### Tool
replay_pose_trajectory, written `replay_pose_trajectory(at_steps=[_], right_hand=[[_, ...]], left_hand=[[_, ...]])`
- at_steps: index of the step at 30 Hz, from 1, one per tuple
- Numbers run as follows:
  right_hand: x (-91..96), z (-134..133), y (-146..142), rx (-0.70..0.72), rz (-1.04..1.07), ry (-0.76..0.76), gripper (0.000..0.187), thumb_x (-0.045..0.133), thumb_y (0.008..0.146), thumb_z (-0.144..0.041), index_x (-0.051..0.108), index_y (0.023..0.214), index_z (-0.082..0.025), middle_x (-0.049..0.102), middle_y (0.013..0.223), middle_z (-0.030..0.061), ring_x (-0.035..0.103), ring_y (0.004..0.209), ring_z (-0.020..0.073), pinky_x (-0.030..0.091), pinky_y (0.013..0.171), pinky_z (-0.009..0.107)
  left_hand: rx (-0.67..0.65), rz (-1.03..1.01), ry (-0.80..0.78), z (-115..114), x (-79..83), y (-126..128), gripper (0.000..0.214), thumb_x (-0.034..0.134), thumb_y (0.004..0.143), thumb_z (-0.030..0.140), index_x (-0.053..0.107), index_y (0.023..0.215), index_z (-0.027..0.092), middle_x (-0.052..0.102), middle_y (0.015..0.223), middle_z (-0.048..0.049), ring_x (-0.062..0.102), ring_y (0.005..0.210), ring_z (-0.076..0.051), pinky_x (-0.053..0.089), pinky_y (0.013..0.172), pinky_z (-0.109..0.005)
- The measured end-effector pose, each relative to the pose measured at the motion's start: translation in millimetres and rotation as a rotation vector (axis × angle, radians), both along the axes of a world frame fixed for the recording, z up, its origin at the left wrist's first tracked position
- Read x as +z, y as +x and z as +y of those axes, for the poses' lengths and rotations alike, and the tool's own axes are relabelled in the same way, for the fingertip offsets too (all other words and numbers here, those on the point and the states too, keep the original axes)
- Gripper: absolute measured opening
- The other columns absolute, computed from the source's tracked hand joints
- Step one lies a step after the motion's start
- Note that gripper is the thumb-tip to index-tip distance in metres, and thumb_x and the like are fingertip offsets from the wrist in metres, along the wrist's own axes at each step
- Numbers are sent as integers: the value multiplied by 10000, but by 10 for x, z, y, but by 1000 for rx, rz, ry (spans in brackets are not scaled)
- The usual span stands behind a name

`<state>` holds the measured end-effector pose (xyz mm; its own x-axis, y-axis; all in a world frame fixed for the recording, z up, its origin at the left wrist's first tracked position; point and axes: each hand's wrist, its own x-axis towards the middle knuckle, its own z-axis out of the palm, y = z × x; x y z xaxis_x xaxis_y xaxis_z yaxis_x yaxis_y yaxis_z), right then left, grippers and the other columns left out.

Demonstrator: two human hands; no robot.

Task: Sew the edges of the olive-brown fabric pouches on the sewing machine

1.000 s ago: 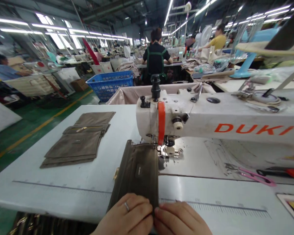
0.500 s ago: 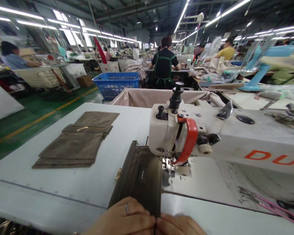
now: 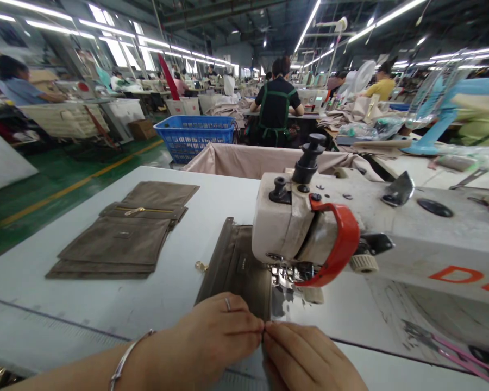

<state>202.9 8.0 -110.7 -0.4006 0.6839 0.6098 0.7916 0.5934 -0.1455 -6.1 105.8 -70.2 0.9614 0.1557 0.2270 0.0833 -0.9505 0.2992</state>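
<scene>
A dark olive-brown fabric pouch panel lies under the presser foot of a white sewing machine. It bears a small label, and a gold zipper pull sticks out at its left side. My left hand, wearing a ring and a bracelet, pinches the panel's near edge. Close against it, my right hand pinches the same edge, fingertips nearly touching the left ones. The near end of the panel is partly hidden by my hands.
Several similar brown fabric pieces lie stacked on the table's left. Pink-handled snips rest at the right. Beyond the table are a cloth-lined bin, a blue basket and a person in a green-strapped apron.
Both hands have moved forward with the panel, which has slid farther under the presser foot. My left wrist and bracelet have come into view. The camera view has shifted slightly.
</scene>
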Motion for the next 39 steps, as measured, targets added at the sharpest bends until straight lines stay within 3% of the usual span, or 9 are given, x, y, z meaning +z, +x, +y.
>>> replay_pose_trajectory(at_steps=[10,16,25,31,39], right_hand=[[85,220,59,-30,18,-154,302,512,895,-116,658,1158,-142,713,1109,70,686,896,245,616,752,376],[67,310,114,-134,-140,-233,370,558,901,-189,594,1268,-155,687,1087,107,675,894,290,617,715,439],[28,414,94,-222,-53,-278,389,492,921,-185,558,1304,-181,656,1178,145,648,1023,330,603,748,461],[-6,395,96,-227,5,-278,357,498,906,-164,595,1249,-168,657,1137,155,637,1011,337,586,781,502],[46,399,70,-224,66,-298,342,508,900,-143,609,1226,-163,647,1135,148,610,981,332,565,802,520]], left_hand=[[-17,-33,70,321,-127,95,216,512,966,104,601,1157,148,693,1199,-33,620,1085,-142,416,1047,-291],[-12,-59,139,507,-165,172,252,541,953,117,607,1191,168,704,1189,-46,633,1110,-149,443,1062,-297],[-12,-78,206,754,-113,317,176,465,1005,157,640,1016,159,729,1033,-28,650,1066,-161,454,1063,-284],[67,-78,200,783,-157,322,250,422,992,70,637,1080,160,719,1137,-42,615,1162,-173,441,1085,-322],[121,-53,158,753,-124,341,145,552,963,125,678,1012,179,734,1090,-19,658,1072,-163,466,1041,-295]])
